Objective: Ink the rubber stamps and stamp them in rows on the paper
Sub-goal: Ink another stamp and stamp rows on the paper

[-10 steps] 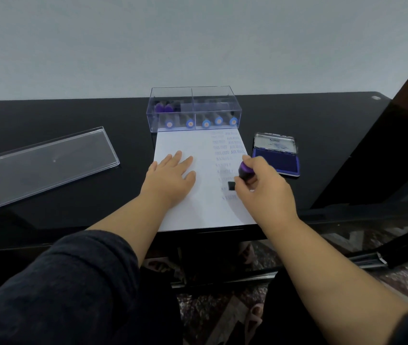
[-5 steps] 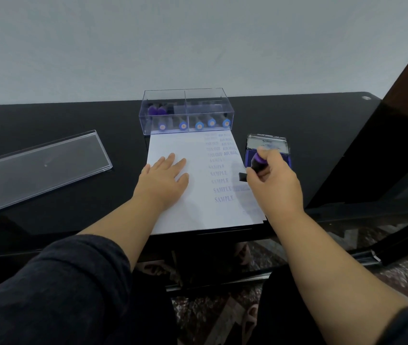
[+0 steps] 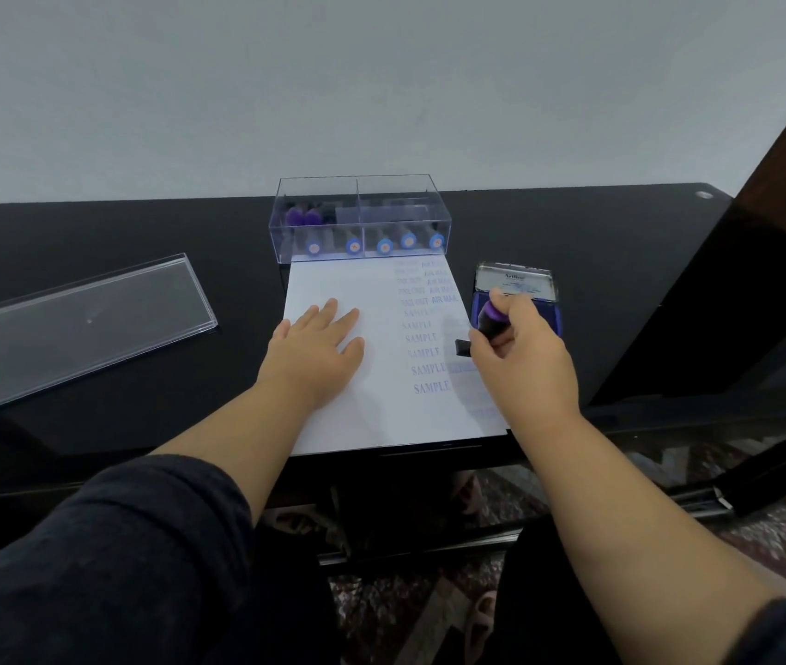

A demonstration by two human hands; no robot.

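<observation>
A clear lid (image 3: 79,324) lies off to the left of the black tabletop (image 3: 189,232), keeping the stamp box (image 3: 360,216) open. The left hand (image 3: 316,355) lies flat with straight fingers, pinning the paper (image 3: 376,415). The right hand (image 3: 520,357) grips a purple-handled stamp (image 3: 489,324) at the paper's right edge, beside the ink pad (image 3: 516,290) (likely between inking and printing).
</observation>
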